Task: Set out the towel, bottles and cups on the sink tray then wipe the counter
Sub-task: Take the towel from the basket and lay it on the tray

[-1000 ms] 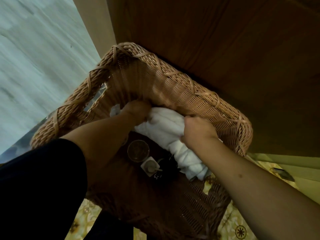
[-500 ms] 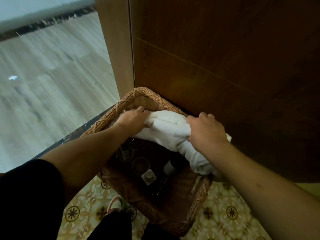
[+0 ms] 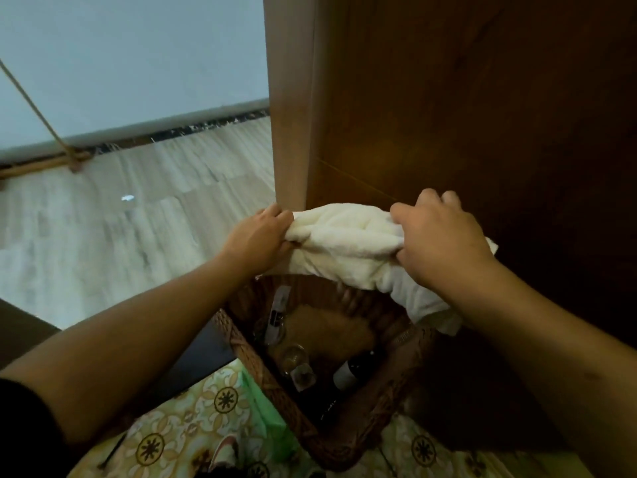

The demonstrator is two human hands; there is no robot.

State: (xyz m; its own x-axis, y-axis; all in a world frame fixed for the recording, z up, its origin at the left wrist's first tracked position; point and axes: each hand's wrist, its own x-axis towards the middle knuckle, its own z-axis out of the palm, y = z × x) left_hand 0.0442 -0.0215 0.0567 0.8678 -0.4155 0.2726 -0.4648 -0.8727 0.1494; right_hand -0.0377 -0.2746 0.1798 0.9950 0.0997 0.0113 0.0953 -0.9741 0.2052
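Observation:
A white towel (image 3: pixel 348 243) hangs bunched in the air between both hands, above a woven wicker basket (image 3: pixel 262 374) on the floor. My left hand (image 3: pixel 258 234) grips the towel's left end and my right hand (image 3: pixel 439 241) grips its right side, with a loose end drooping below. Down in the basket lie a dark bottle with a white label (image 3: pixel 348 374), a clear bottle (image 3: pixel 277 315) and a glass cup (image 3: pixel 294 357), partly in shadow.
A tall brown wooden cabinet (image 3: pixel 465 98) stands right behind the basket. Patterned floor tiles (image 3: pixel 193 426) lie below, pale wood flooring (image 3: pixel 103 236) stretches to the left, and a wooden pole (image 3: pixel 31 108) leans at the far wall.
Both hands have lifted the towel up out of the basket, and the view has risen away from the basket.

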